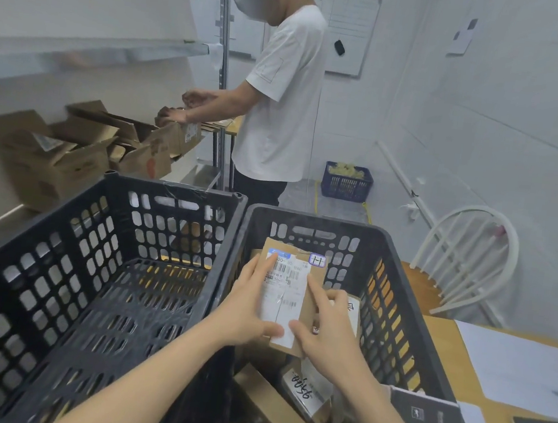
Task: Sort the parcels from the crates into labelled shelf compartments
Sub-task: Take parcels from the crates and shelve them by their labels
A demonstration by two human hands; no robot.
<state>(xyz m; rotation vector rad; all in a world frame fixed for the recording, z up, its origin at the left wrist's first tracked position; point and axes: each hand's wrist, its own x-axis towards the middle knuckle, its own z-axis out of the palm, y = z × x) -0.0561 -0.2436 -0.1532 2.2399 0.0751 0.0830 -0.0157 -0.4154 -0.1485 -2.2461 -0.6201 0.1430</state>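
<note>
Left hand (pixel 251 308) and right hand (pixel 323 329) pinch cardboard parcel (pixel 291 292) by opposite edges above right crate (pixel 396 292). Keep handwritten tag (pixel 317 259) unobstructed, read it, then lift clear of rim.

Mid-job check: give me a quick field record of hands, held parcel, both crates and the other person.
left hand: grips parcel's left edge
right hand: on parcel's right side
parcel: brown, white shipping label, small tag marked H, held over the right crate
right crate: still holds parcels
left crate: appears empty
other person: at shelf, handling cardboard boxes
</note>
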